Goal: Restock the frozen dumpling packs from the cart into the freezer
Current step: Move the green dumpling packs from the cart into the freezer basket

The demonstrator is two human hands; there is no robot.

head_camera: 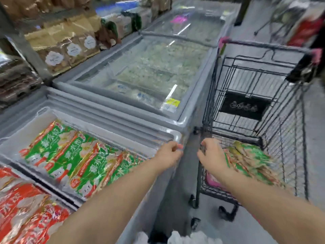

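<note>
**Desk:** What are you holding?
**Operator:** I cannot tell. Blur smears the fingers of my left hand (169, 153) at the freezer (176, 136) corner and my right hand (211, 155) at the cart (263, 45) rim. My right forearm hides part of the green packs (249, 161) in the cart.
**Desk:** And the red packs (26, 208)?
**Operator:** Cut off by the lower left edge; their print is unreadable.

Hands (169, 153) (212, 155) poised between open freezer (105, 118) and cart (290, 138)
</note>
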